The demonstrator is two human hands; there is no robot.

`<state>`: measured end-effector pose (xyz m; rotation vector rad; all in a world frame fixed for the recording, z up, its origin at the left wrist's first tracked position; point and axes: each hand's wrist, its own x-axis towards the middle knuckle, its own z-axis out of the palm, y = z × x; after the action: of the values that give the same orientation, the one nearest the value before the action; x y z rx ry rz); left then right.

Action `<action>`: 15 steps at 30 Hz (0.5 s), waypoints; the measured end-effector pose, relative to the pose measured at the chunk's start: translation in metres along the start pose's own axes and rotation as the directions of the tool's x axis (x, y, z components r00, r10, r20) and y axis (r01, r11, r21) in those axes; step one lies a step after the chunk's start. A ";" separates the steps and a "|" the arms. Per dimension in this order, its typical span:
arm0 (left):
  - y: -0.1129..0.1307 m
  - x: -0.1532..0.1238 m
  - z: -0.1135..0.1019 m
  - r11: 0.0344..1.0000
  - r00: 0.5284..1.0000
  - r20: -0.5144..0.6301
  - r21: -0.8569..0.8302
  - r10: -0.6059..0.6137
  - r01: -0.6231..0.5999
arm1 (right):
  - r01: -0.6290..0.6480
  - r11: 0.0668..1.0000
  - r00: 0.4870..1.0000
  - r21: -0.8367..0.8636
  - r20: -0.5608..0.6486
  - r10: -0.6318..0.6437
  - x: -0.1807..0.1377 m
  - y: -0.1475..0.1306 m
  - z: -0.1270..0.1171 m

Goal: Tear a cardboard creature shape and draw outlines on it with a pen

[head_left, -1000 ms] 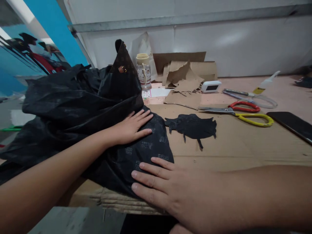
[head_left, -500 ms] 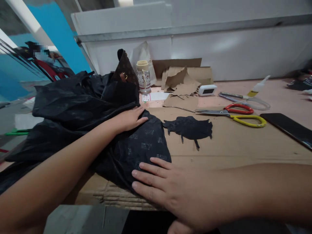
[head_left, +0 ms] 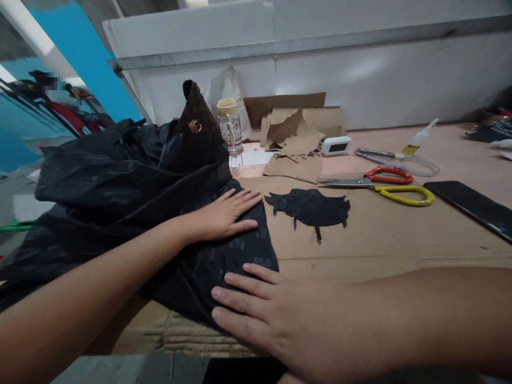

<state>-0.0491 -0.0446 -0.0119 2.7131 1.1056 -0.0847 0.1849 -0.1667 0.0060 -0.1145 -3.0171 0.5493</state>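
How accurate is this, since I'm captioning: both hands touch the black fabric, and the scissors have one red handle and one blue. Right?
Not quite: in the head view, the scissors have one red handle and one yellow handle, not blue. The left hand and right hand do touch the black fabric.

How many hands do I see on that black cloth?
2: the left hand lies flat on the black cloth, farther back; the right hand has its fingers on the cloth's near edge.
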 end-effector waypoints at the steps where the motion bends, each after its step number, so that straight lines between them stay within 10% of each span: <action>1: -0.009 0.005 -0.001 0.999 0.999 -0.012 0.005 -0.032 0.032 | 0.006 1.000 1.000 -0.002 -0.001 -0.006 0.000 0.000 0.000; 15: -0.067 -0.019 -0.014 0.971 0.945 -0.244 0.051 -0.216 0.235 | 0.048 0.998 0.997 -0.048 -0.063 -0.051 0.013 0.002 -0.014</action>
<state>-0.1101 -0.0077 -0.0071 2.7059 1.5099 0.1687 0.1735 -0.1592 0.0188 -0.0593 -2.9621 0.4628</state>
